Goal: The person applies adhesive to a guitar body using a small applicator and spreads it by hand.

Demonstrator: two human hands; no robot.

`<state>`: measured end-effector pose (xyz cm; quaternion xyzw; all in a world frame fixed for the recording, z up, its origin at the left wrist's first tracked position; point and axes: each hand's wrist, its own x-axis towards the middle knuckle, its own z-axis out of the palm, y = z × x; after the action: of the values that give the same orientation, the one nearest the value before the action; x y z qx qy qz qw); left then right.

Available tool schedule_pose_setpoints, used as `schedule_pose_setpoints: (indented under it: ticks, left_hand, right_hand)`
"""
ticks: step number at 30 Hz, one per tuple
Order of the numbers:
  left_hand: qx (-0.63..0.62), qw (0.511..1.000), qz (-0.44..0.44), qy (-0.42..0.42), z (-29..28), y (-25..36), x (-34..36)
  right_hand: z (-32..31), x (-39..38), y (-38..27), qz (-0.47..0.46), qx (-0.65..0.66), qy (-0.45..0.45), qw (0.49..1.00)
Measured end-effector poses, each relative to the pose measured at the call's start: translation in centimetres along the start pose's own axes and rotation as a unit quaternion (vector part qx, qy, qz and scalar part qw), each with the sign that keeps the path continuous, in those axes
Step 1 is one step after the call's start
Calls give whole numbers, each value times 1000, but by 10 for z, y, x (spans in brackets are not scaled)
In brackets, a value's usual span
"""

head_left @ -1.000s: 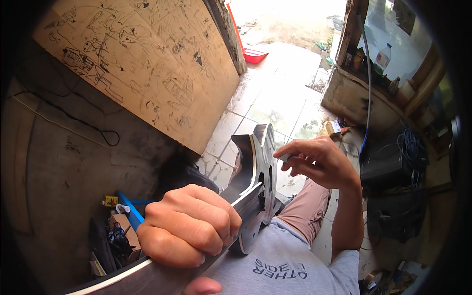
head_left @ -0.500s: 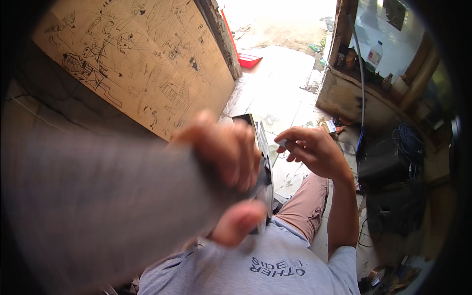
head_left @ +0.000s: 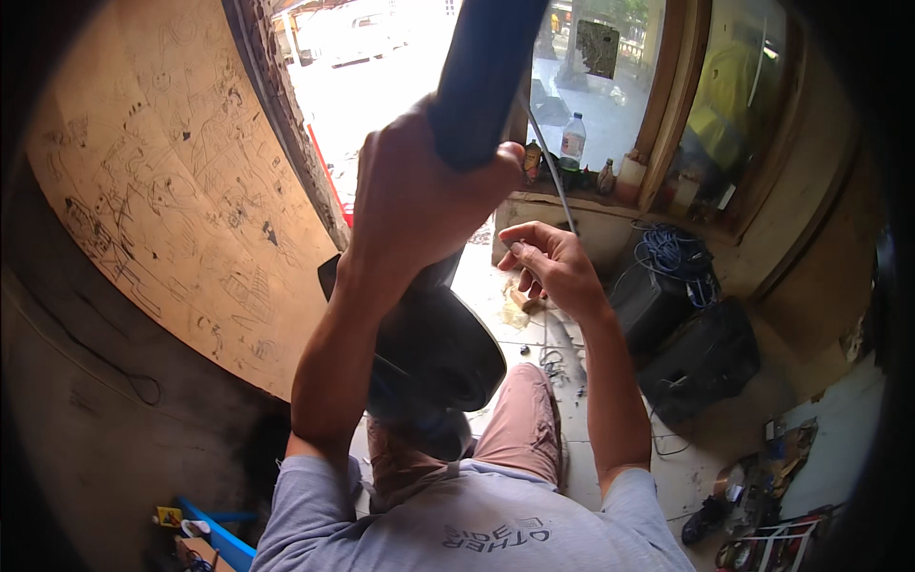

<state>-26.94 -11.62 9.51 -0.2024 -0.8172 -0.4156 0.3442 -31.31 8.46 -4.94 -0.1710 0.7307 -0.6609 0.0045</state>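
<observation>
Tally: hands (head_left: pixel 419 195) (head_left: pixel 560 275), 2; black guitar (head_left: pixel 443 338), 1; small grey piece (head_left: pixel 514 245), 1; clear plastic bottle (head_left: pixel 573 140), 1; drawn-on wooden panel (head_left: pixel 176 191), 1; bundle of blue cable (head_left: pixel 670 251), 1; window panes (head_left: pixel 624 105) (head_left: pixel 729 95), 2.

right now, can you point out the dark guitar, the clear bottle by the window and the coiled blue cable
Dark guitar (head_left: pixel 437 338): head view, on the wide body.
Clear bottle (head_left: pixel 573 143): head view, on its middle.
Coiled blue cable (head_left: pixel 670 252): head view, on the middle of the coil.
</observation>
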Motion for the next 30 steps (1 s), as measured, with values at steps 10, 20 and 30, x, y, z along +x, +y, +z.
schedule_pose_setpoints:
  ticks: [10,20,30]
  left_hand:
    - [52,956,278,-80,41,31,-97]
    - [-129,938,318,-53,22,48,-171]
    - [-215,932,292,31,19,46,-180]
  right_hand:
    - [27,-8,1,63,43,-4,997]
    - [60,-40,-14,-11,17,-67,998]
    - [63,-43,-3,10,13,-39,999]
